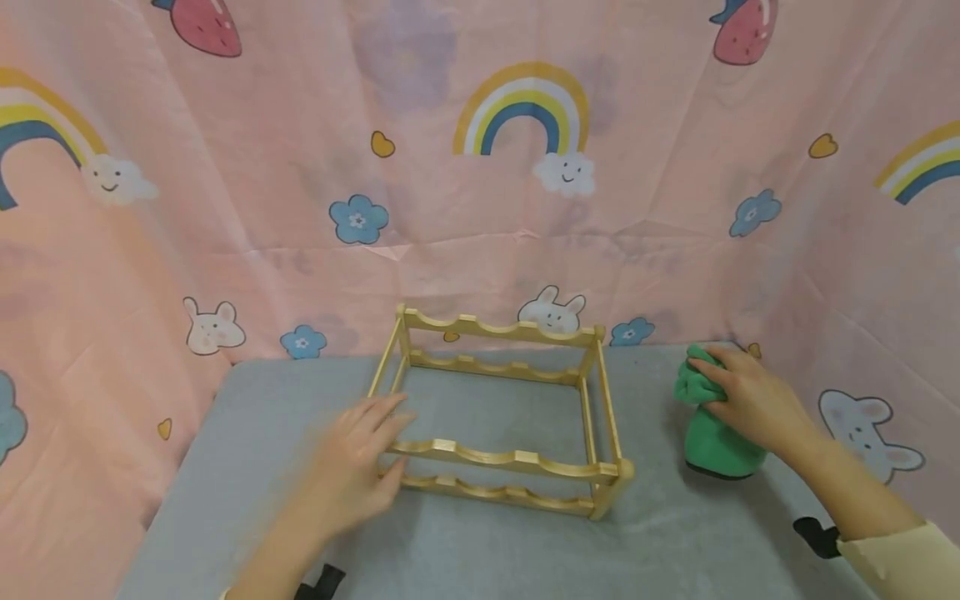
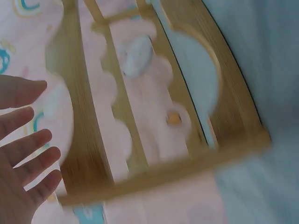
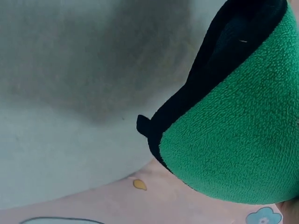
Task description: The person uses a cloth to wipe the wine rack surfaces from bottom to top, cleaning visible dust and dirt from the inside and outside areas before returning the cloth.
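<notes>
A pale wooden rack with scalloped rails stands at the middle of the grey-covered table. My left hand is at its near left corner; in the left wrist view its fingers are spread and straight beside a scalloped rail, holding nothing. Off to the right, my right hand grips a bunched green terry cloth. The cloth's lower part hangs below the fingers, close over the table. Black edging and a small black loop show on it in the right wrist view; that hand is mostly hidden there.
A pink curtain printed with rainbows, flowers and rabbits hangs behind the table and along both sides. The grey table surface extends left of the rack and between the rack and the cloth. Black straps show near each wrist.
</notes>
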Motion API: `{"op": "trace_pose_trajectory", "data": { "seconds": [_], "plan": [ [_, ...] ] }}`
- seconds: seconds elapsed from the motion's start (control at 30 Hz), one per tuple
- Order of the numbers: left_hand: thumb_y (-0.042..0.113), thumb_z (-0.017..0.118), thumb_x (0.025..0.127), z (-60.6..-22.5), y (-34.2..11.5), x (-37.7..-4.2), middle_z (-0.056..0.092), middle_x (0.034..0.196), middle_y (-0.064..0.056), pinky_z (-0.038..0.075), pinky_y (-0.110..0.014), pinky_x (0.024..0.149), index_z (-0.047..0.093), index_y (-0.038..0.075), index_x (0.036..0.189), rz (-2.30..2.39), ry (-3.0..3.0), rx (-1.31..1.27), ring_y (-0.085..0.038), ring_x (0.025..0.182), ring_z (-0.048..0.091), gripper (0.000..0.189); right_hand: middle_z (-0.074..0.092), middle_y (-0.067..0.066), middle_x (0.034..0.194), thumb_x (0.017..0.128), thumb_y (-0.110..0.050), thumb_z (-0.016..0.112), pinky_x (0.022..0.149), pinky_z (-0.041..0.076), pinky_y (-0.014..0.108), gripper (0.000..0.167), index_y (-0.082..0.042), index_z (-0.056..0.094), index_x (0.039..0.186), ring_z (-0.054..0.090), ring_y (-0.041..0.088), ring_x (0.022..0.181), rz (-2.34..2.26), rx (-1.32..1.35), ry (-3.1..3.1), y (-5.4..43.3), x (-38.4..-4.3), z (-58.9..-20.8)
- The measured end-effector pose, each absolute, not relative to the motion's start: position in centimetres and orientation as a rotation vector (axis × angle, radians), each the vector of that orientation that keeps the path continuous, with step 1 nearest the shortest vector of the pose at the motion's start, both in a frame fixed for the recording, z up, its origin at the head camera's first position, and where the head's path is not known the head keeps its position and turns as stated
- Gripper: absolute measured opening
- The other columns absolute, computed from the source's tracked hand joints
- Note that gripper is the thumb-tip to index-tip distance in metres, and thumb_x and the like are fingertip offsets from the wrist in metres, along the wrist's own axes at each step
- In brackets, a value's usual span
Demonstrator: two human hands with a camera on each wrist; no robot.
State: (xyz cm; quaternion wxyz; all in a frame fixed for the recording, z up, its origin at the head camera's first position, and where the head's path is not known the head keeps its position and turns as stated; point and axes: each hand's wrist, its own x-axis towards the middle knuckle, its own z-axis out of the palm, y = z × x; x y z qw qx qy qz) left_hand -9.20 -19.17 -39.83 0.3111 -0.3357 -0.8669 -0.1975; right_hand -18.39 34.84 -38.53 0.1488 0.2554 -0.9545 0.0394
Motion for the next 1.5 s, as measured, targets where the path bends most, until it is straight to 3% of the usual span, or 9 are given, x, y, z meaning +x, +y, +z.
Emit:
{"op": "trace_pose_trajectory", "data": {
  "seconds": [0.17,0.43,0.53,0.73,1.03,1.17,1.33,1.5],
  "plan": [
    [0.009,0.089,0.067,-40.3,-15.7,-9.1,0.068,0.129,-0.017,0.057,-0.053,0.093,0.07,0.004,0.117,-0.57,-2.239,-0.975,-0.034,0.114,0.066,0.053,0.054,0.03,0.137,0.072,0.0,0.089,0.072,0.058,0.062,0.067,0.004,0.064,0.134,0.055,0.05,0.12,0.139,0.709,-2.756,34.8,-17.7,-39.3],
    [0.02,0.088,0.078,-40.8,-11.0,-9.1,0.07,0.13,-0.011,0.057,-0.046,0.094,0.069,0.01,0.128,-0.536,-2.281,-1.094,-0.028,0.114,0.067,0.054,0.055,0.033,0.134,0.068,0.002,0.091,0.088,0.052,0.067,0.069,0.008,0.065,0.131,0.054,0.054,0.119,0.156,0.754,-2.709,34.8,-17.3,-39.6],
    [0.024,0.085,0.083,-40.7,-9.3,-9.3,0.069,0.133,-0.008,0.056,-0.044,0.097,0.069,0.015,0.136,-0.498,-2.313,-1.143,-0.025,0.116,0.066,0.056,0.053,0.034,0.136,0.068,0.0,0.092,0.086,0.053,0.068,0.07,0.007,0.065,0.132,0.053,0.054,0.12,0.155,0.718,-2.727,35.0,-16.9,-39.7],
    [0.024,0.083,0.084,-40.2,-6.3,-9.2,0.069,0.134,-0.006,0.055,-0.04,0.097,0.07,0.018,0.136,-0.486,-2.344,-1.178,-0.022,0.116,0.066,0.055,0.052,0.033,0.138,0.069,0.0,0.091,0.08,0.055,0.066,0.069,0.005,0.064,0.133,0.051,0.053,0.123,0.16,0.694,-2.722,35.1,-16.4,-39.7],
    [0.029,0.079,0.09,-40.4,-2.1,-8.9,0.067,0.136,-0.003,0.053,-0.033,0.098,0.066,0.021,0.139,-0.434,-2.392,-1.223,-0.017,0.119,0.064,0.052,0.052,0.033,0.136,0.069,0.002,0.089,0.083,0.052,0.068,0.067,0.007,0.064,0.131,0.05,0.055,0.121,0.194,0.696,-2.697,35.3,-16.2,-39.6],
    [0.023,0.076,0.089,-40.6,-0.5,-8.8,0.069,0.133,-0.003,0.055,-0.031,0.093,0.067,0.022,0.138,-0.436,-2.394,-1.226,-0.017,0.116,0.066,0.049,0.052,0.033,0.137,0.07,0.0,0.09,0.082,0.052,0.069,0.068,0.005,0.064,0.132,0.05,0.055,0.122,0.192,0.662,-2.722,35.2,-16.1,-39.7],
    [0.021,0.069,0.098,-40.8,1.1,-8.6,0.071,0.125,0.002,0.054,-0.025,0.084,0.068,0.022,0.135,-0.432,-2.378,-1.236,-0.013,0.104,0.068,0.037,0.052,0.032,0.137,0.07,-0.001,0.091,0.077,0.054,0.067,0.069,0.003,0.064,0.133,0.05,0.053,0.122,0.173,0.658,-2.723,35.1,-15.9,-39.8],
    [0.014,0.076,0.094,-41.0,2.2,-8.6,0.072,0.111,0.007,0.049,-0.018,0.071,0.071,0.021,0.128,-0.344,-2.285,-1.199,-0.009,0.09,0.066,0.035,0.053,0.032,0.135,0.068,0.0,0.091,0.076,0.055,0.067,0.068,0.004,0.065,0.131,0.052,0.054,0.12,0.174,0.673,-2.692,35.1,-15.8,-39.6]
  ]
}}
